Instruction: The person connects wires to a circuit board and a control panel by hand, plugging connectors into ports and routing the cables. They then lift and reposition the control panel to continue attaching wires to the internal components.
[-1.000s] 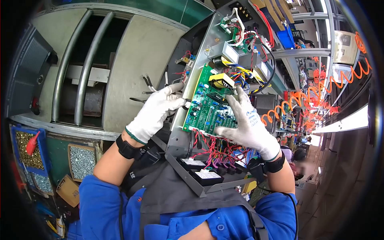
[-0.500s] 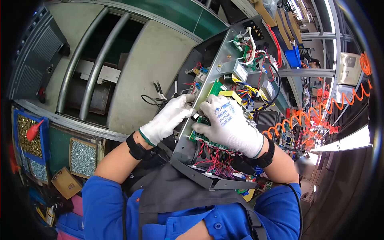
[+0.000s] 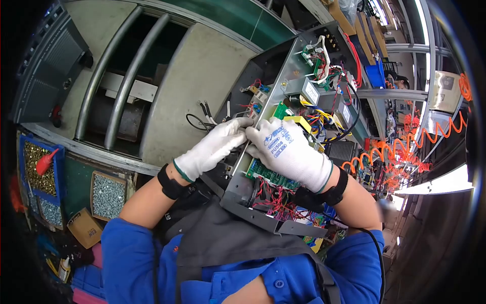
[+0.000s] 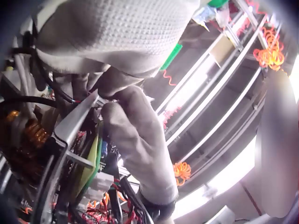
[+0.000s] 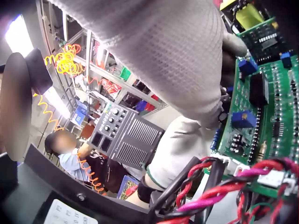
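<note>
Both hands wear white gloves and meet at the upright metal divider [image 3: 277, 91] of an open equipment chassis. My left hand [image 3: 212, 149] is on the divider's outer side, fingertips at its edge. In the left wrist view a thin black cable [image 4: 48, 81] passes between its palm and bent fingers. My right hand [image 3: 293, 154] reaches over the green circuit board [image 5: 275, 116], fingers bent down at the board's edge beside the divider. I cannot tell what its fingertips hold. Red and black twisted wires [image 5: 224, 193] run along the board's near edge.
Transformers and yellow-blue wires [image 3: 321, 116] fill the chassis's far part. Loose cable ends [image 3: 205, 109] stick out left of it. Two metal rollers [image 3: 136, 81] cross the bench. Screw bins [image 3: 109, 195] stand at lower left, and orange coiled hoses [image 3: 400, 154] hang at right.
My right hand has moved left across the board, from spread fingers to bent fingers at the divider, meeting the left. The chassis appears shifted and turned in view as the head camera moved.
</note>
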The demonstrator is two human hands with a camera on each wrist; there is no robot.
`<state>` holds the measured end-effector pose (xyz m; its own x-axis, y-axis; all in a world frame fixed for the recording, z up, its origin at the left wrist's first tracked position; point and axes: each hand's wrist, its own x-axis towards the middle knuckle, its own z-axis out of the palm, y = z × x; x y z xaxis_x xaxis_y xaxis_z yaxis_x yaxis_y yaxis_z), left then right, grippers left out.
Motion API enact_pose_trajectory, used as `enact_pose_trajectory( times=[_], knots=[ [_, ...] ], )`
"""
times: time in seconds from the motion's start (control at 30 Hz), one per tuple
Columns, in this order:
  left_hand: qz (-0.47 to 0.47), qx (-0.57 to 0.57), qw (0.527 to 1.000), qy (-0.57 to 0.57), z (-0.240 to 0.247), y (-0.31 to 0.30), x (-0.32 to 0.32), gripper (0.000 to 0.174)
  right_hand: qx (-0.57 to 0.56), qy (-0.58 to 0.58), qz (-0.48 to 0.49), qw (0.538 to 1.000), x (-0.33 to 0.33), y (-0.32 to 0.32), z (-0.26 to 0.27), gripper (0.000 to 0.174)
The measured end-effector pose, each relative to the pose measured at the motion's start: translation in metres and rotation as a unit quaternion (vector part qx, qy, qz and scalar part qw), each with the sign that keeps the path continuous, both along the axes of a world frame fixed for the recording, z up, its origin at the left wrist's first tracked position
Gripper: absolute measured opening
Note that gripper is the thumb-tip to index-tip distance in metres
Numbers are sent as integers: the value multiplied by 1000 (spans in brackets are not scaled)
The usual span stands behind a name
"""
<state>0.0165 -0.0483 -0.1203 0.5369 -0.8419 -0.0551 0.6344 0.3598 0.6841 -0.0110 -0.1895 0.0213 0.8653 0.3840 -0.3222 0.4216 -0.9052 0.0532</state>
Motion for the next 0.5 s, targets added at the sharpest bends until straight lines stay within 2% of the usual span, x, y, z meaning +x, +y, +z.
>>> enact_pose_trajectory(
  times=[0.03,0.07,0.1,0.13,0.17,0.2,0.27,0.3,0.33,0.43,0.5],
  knots=[
    [18,36,998,-46,2,-1,-1,40,19,-7,42,999,-1,-3,-2,22],
    [14,34,998,-49,6,0,-1,40,17,-10,38,999,0,-5,-4,22],
    [75,165,968,-172,12,3,0,38,17,8,7,1000,2,-5,-7,23],
    [135,290,903,-289,15,7,1,36,19,27,-25,999,2,-7,-10,23],
    [213,302,850,-377,0,7,0,36,100,1,-77,992,2,-12,-13,24],
    [224,307,826,-418,-9,10,-2,36,227,16,-168,959,1,-15,-12,21],
    [188,273,830,-449,-4,15,-3,35,330,73,-321,885,7,-15,-4,21],
    [187,272,829,-451,0,16,-6,35,504,102,-349,784,5,-19,-12,25],
    [188,270,821,-467,5,15,-9,35,520,162,-410,732,6,-18,-3,28],
    [211,248,809,-489,8,11,-14,38,508,169,-446,717,-1,-21,7,26],
    [241,225,808,-487,6,9,-17,38,601,126,-371,697,-10,-25,-5,27]
  ],
)
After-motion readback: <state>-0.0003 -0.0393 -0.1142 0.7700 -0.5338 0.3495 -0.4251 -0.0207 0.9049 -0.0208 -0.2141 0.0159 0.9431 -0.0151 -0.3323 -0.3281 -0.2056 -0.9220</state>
